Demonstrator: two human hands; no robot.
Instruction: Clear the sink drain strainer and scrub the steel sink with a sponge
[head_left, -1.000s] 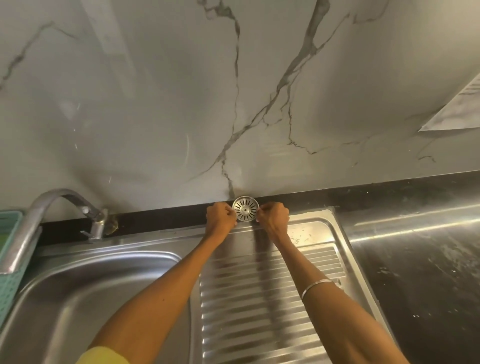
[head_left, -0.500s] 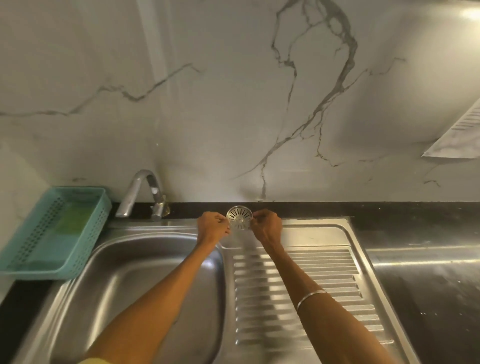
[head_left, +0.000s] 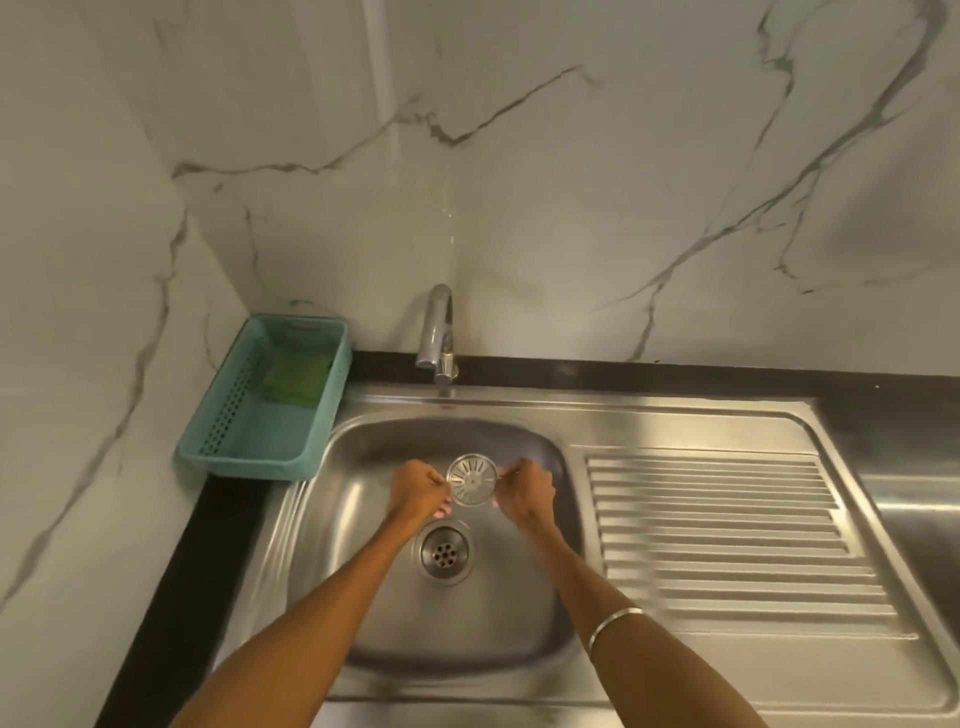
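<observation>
Both hands hold the round slotted steel drain strainer above the basin of the stainless steel sink, just beyond the open drain hole. The left hand pinches the strainer's left edge with curled fingers; the right hand pinches the right edge likewise. The strainer is tilted, its face toward the camera. A green sponge lies in the teal perforated plastic basket on the black desk left of the sink. A chrome tap stands behind the basin. A ribbed draining board lies to the right.
</observation>
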